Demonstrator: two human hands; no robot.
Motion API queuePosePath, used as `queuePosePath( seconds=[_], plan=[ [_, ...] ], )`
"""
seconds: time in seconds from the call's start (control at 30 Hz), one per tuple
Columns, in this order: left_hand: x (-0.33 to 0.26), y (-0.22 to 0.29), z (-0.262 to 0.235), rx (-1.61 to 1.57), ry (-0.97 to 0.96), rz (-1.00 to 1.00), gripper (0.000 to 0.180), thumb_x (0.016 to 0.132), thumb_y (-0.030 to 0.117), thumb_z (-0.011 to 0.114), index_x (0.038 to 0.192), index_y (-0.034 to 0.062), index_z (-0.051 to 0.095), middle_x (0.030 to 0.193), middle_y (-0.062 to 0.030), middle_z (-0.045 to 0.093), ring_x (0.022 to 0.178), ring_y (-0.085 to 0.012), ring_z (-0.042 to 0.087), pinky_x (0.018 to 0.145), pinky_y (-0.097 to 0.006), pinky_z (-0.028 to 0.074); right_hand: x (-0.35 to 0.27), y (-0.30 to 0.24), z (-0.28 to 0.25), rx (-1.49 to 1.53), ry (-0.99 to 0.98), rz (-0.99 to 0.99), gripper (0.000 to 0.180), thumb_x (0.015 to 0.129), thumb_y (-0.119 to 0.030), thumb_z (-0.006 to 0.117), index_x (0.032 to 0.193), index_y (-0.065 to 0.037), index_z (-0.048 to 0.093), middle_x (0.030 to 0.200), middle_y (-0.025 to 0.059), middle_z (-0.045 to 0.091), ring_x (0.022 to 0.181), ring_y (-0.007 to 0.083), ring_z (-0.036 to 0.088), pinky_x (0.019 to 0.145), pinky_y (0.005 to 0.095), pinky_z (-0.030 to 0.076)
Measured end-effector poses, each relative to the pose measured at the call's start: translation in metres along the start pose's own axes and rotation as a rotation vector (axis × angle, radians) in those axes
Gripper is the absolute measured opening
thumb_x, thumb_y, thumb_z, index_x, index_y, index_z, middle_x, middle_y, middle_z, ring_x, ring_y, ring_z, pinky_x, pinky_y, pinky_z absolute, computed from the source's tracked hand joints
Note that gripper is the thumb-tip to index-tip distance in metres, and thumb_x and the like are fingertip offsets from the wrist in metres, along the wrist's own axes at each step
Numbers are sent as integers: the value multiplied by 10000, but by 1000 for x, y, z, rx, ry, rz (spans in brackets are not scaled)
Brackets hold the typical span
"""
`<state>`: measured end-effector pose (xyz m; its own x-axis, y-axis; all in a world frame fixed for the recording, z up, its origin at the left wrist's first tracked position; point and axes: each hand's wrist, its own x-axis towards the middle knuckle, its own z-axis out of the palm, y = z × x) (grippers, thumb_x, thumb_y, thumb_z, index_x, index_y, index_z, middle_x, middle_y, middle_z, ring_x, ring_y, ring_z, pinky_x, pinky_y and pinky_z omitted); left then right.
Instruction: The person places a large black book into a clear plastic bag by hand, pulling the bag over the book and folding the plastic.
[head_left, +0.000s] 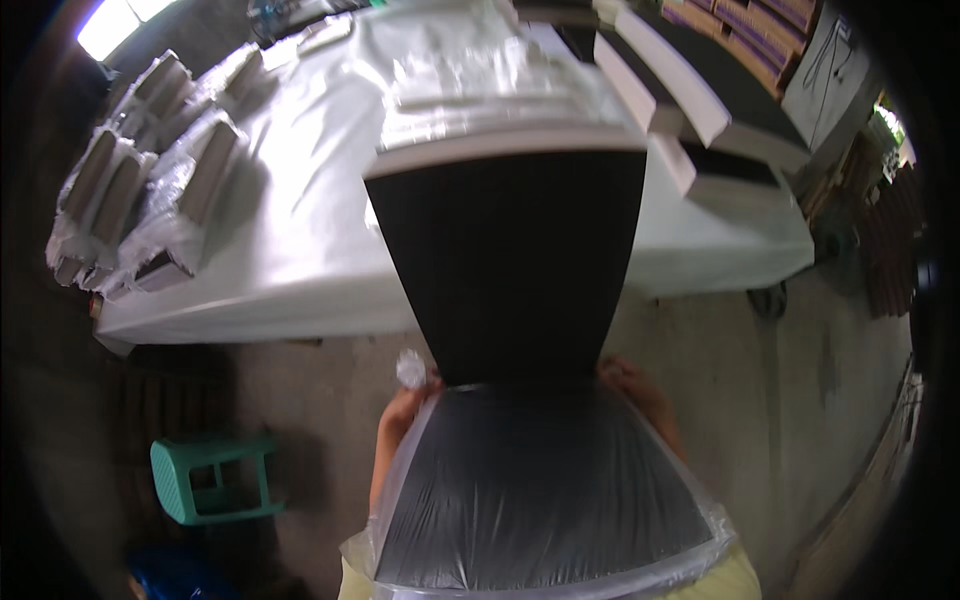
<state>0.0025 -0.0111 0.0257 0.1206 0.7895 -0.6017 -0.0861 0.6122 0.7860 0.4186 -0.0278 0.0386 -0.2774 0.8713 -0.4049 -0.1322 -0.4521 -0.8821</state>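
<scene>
Board [520, 265], long and black, held between both hands. Ran lengthwise from near to far, long axis pointing straight out from the body. Was gripped partway along its length, with left hand [408, 402] at the left edge and right hand [637, 388] at the right. Appeared sheathed in clear film [545, 485] from the hands back to the lap, and bare from the hands outward to a pale far end. Could not tell bare and filmed stretches apart as 1 piece or 2. Had left hand clenched at the film's mouth, with a crumpled tuft of film [410, 368] poking out just beside. Had right hand, blurred, seemingly curled round the same mouth on the opposite side. Could not see the fingertips behind the edges. Favoured neither hand as nearer: lay evenly between the 2, bare stretch directly far of the grip, filmed stretch directly near. Overlapped the white-covered table [310, 215] at the far end, touching or apart impossible to judge. Saw clear wrapping [480, 95] just beyond, wrapped pieces [205, 175] far left, black-topped blocks [705, 65] far right, and a green stool [176, 482] on the floor to the left.
</scene>
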Motion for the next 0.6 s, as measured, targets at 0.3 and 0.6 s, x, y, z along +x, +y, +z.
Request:
queuePosePath(
  seconds=[0.3, 0.6],
  plan=[
    [-15, 6, 37, 132, 164, 74, 273, 698, 176, 572, 932, 39, 540, 822, -42, 554, 753, -138, 513, 647, -288, 413, 25, -18, 13, -432, 190, 64, 629, 626, -156, 715, 1112, -20, 339, 981, 113, 501, 940, 243, 496, 845, 342, 377],
    [-4, 18, 31, 329, 197, 142, 464, 682, 105, 523, 1131, 4, 466, 839, -41, 519, 692, -125, 486, 599, -261, 397, 28, -33, 33, -689, 206, -158, 731, 642, -128, 671, 1231, -27, 250, 1119, 172, 444, 1097, 285, 398, 819, 343, 432]
  ],
)
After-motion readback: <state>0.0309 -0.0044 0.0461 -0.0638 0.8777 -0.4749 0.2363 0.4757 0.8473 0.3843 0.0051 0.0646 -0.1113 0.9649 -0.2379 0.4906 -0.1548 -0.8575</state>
